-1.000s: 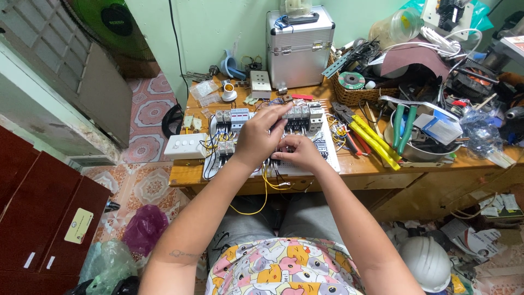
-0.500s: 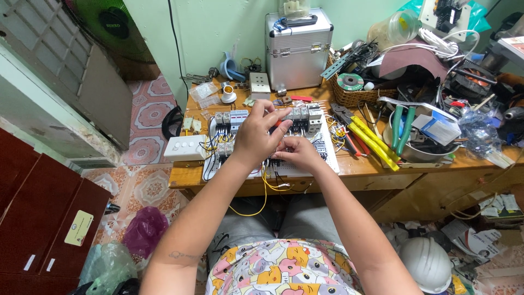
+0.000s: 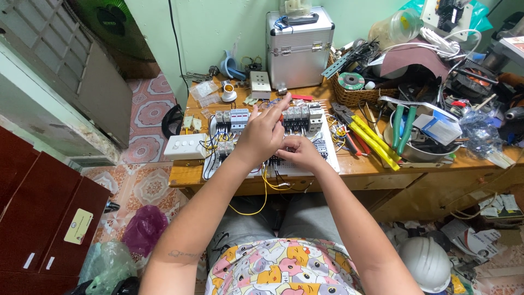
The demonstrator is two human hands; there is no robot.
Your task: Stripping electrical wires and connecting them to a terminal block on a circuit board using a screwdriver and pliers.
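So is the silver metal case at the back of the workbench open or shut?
Shut. The silver case stands upright against the wall with its lid down flush on the body, and small items rest on top of it.

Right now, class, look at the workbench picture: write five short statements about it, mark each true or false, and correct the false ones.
1. Both hands, left hand and right hand, are over the white wiring board. True.
2. A silver metal case stands at the back of the wooden bench. True.
3. The white hard hat sits on the bench. False: it lies on the floor.
4. The yellow-handled tools lie left of the board. False: right of it.
5. A white switch plate lies at the bench's left end. True.
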